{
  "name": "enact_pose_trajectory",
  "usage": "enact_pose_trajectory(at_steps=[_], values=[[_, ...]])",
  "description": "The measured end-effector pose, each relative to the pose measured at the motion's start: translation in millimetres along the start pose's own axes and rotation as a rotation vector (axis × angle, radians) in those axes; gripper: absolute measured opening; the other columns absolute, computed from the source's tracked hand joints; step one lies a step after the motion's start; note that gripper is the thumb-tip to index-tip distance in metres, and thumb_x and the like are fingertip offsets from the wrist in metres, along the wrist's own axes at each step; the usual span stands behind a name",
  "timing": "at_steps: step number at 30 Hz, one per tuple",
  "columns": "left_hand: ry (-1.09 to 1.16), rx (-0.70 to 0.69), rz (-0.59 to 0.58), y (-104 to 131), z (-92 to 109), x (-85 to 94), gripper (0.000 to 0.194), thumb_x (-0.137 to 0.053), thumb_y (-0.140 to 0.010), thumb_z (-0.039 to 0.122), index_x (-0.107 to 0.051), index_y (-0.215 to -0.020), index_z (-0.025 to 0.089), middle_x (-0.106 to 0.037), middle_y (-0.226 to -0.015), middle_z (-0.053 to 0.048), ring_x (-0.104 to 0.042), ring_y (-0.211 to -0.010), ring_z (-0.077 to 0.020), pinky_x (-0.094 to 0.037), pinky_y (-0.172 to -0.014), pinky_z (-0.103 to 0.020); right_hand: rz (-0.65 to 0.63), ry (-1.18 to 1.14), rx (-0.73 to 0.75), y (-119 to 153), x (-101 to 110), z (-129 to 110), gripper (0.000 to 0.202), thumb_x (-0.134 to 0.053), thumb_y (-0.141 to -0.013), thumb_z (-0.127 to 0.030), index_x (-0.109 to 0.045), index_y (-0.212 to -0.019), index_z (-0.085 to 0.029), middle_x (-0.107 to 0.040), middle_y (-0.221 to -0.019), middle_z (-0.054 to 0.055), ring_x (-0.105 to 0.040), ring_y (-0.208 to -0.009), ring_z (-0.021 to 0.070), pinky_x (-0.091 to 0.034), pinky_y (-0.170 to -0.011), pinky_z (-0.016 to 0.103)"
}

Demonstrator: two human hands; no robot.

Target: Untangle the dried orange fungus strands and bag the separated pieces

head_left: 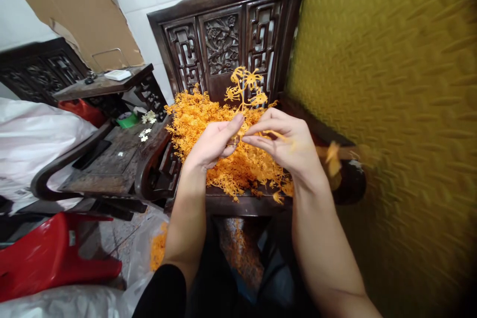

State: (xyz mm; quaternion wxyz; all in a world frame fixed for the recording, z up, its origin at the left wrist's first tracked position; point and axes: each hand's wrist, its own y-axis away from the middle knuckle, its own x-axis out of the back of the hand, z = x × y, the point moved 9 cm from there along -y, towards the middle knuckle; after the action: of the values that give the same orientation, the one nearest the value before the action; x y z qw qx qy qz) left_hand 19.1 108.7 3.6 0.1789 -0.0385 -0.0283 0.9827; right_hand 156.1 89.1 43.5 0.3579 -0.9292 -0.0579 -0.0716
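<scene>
My left hand (pixel 214 143) is closed, thumb and fingers pinching an orange plastic flower sprig (pixel 244 88) whose branching heads stand up above the thumb. My right hand (pixel 288 134) meets it from the right with its fingertips pressed together at the sprig's lower part. A thin orange strand runs across the right fingers, blurred. Below and behind both hands, a big heap of similar orange sprigs (pixel 194 121) covers the seat of a dark carved wooden chair (pixel 219 82). Beside my right forearm is a smeared orange piece (pixel 333 159).
A yellow textured panel (pixel 391 84) closes off the right side. At left are a dark wooden seat (pixel 108 169) with green tape (pixel 127 119) and small white pieces, a red plastic stool (pixel 48 253) and white sacks (pixel 40 139). A clear bag (pixel 139 253) holding orange pieces lies on the floor.
</scene>
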Motion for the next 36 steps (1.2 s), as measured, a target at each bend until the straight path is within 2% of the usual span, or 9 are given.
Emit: enact_pose_trajectory(at_steps=[3, 7, 10, 12, 16, 22, 25, 31, 36], values=[[-0.014, -0.001, 0.025, -0.4, 0.0, 1.7, 0.054, -0.079, -0.082, 0.065, -0.059, -0.067, 0.017, -0.037, -0.055, 0.007, -0.024, -0.039, -0.0015, -0.007, -0.039, -0.021, -0.084, 0.001, -0.015, 0.5, -4.5, -0.4, 0.026, -0.087, -0.080, -0.054, -0.085, -0.082, -0.028, -0.052, -0.074, 0.001, -0.050, -0.070, 0.0164, -0.040, -0.064, 0.033], [0.014, -0.023, 0.057, 0.4, 0.0, 7.0, 0.043, -0.087, -0.077, 0.047, -0.059, -0.068, 0.017, -0.041, -0.058, 0.006, -0.028, -0.043, -0.0014, -0.011, -0.040, -0.020, -0.185, -0.018, 0.002, 1.0, -9.1, 1.8, 0.027, -0.081, -0.087, -0.051, -0.080, -0.083, -0.024, -0.062, -0.080, 0.002, -0.057, -0.075, 0.0165, -0.045, -0.071, 0.034], [0.012, -0.033, 0.060, 2.8, -0.4, 10.5, 0.033, -0.082, -0.080, 0.043, -0.063, -0.072, 0.016, -0.040, -0.057, 0.007, -0.026, -0.044, -0.0018, -0.011, -0.042, -0.019, -0.180, -0.042, -0.040, 2.8, -7.9, 9.8, 0.030, -0.070, -0.097, -0.047, -0.073, -0.082, -0.021, -0.069, -0.081, 0.003, -0.064, -0.078, 0.0165, -0.050, -0.077, 0.034], [-0.027, -0.038, 0.088, 5.0, 0.4, 13.8, 0.028, -0.079, -0.082, 0.039, -0.064, -0.073, 0.017, -0.041, -0.058, 0.006, -0.028, -0.044, -0.0024, -0.013, -0.042, -0.018, -0.142, -0.103, -0.111, 4.9, -7.0, 18.2, 0.024, -0.067, -0.100, -0.045, -0.071, -0.094, -0.022, -0.071, -0.088, 0.003, -0.067, -0.079, 0.0162, -0.054, -0.077, 0.033], [-0.137, -0.029, 0.092, 8.3, 2.2, 12.6, 0.043, -0.082, -0.080, 0.038, -0.050, -0.059, 0.019, -0.040, -0.053, 0.006, -0.033, -0.043, -0.0039, -0.021, -0.042, -0.019, -0.215, -0.142, -0.142, 8.6, -19.1, 22.3, 0.031, -0.076, -0.093, -0.041, -0.068, -0.118, -0.024, -0.071, -0.101, 0.004, -0.066, -0.081, 0.0152, -0.055, -0.073, 0.030], [-0.258, 0.016, -0.041, 9.5, -3.6, 6.1, 0.044, -0.079, -0.083, 0.046, -0.051, -0.061, 0.019, -0.038, -0.052, 0.006, -0.030, -0.044, -0.0051, -0.021, -0.043, -0.021, -0.307, -0.238, -0.081, 6.7, -23.4, 17.9, 0.037, -0.081, -0.087, -0.043, -0.076, -0.116, -0.021, -0.074, -0.107, 0.007, -0.067, -0.094, 0.0199, -0.056, -0.083, 0.035], [-0.359, 0.030, -0.073, 11.6, -2.9, 4.8, 0.039, -0.079, -0.082, 0.039, -0.052, -0.063, 0.018, -0.037, -0.054, 0.007, -0.029, -0.048, -0.0053, -0.021, -0.045, -0.021, -0.326, -0.255, -0.039, 6.1, -22.4, 12.1, 0.034, -0.083, -0.085, -0.042, -0.078, -0.109, -0.019, -0.072, -0.098, 0.006, -0.063, -0.084, 0.0169, -0.052, -0.077, 0.032], [-0.564, -0.117, -0.121, 18.2, 21.9, -12.2, 0.028, -0.065, -0.091, 0.037, -0.062, -0.072, 0.016, -0.046, -0.062, 0.006, -0.037, -0.059, -0.0084, -0.032, -0.058, -0.024, -0.171, -0.368, -0.179, 3.2, -22.9, 19.8, 0.038, -0.088, -0.080, -0.048, -0.065, -0.077, -0.018, -0.053, -0.069, -0.002, -0.043, -0.061, 0.0090, -0.034, -0.054, 0.025], [-0.771, -0.180, -0.016, 20.2, 32.6, -15.7, 0.038, -0.058, -0.098, 0.041, -0.057, -0.069, 0.017, -0.043, -0.067, 0.004, -0.038, -0.065, -0.0106, -0.030, -0.062, -0.027, -0.020, -0.545, -0.378, 5.2, -27.2, 44.4, 0.042, -0.080, -0.086, -0.056, -0.059, -0.079, -0.021, -0.038, -0.056, -0.007, -0.027, -0.045, 0.0057, -0.018, -0.044, 0.026]])
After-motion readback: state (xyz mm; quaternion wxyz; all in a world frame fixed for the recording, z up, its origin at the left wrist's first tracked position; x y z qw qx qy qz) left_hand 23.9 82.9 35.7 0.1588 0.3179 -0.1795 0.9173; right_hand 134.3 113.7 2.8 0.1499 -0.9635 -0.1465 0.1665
